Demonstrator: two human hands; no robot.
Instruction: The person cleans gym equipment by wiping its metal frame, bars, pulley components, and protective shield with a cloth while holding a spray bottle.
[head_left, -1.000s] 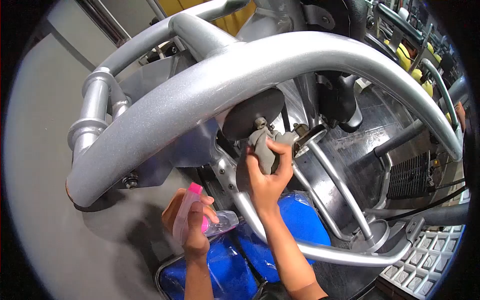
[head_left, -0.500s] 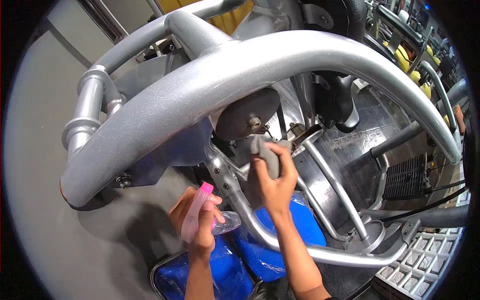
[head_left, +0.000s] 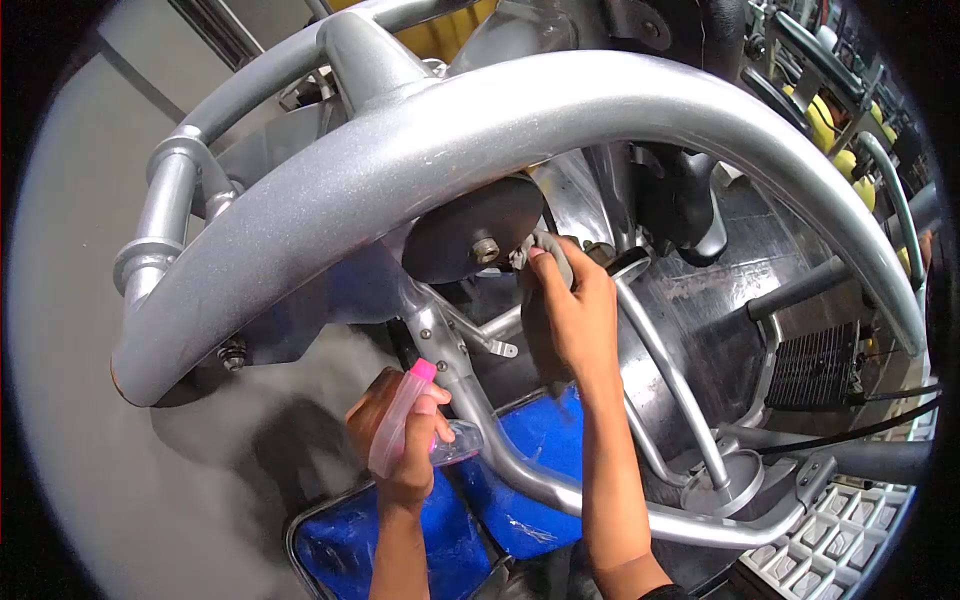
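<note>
My left hand (head_left: 405, 440) is wrapped round a clear spray bottle (head_left: 457, 442) with a pink nozzle, below the thick silver tube. My right hand (head_left: 580, 300) pinches a grey cloth (head_left: 548, 250) at the right edge of a black disc (head_left: 465, 235) with a bolt at its centre. The disc sits under the curved silver tube (head_left: 400, 150). Part of the cloth is hidden behind my fingers.
Blue plastic-covered pads (head_left: 540, 450) lie below the lower silver tube (head_left: 680, 525). A white grid crate (head_left: 830, 545) stands at the lower right. Further tubes and a round base plate (head_left: 722, 485) are at the right, with yellow parts (head_left: 820, 120) behind.
My right hand has moved up and right with the cloth, from below the disc to its right side. My left hand has shifted slightly right with the bottle. The view has shifted a little.
</note>
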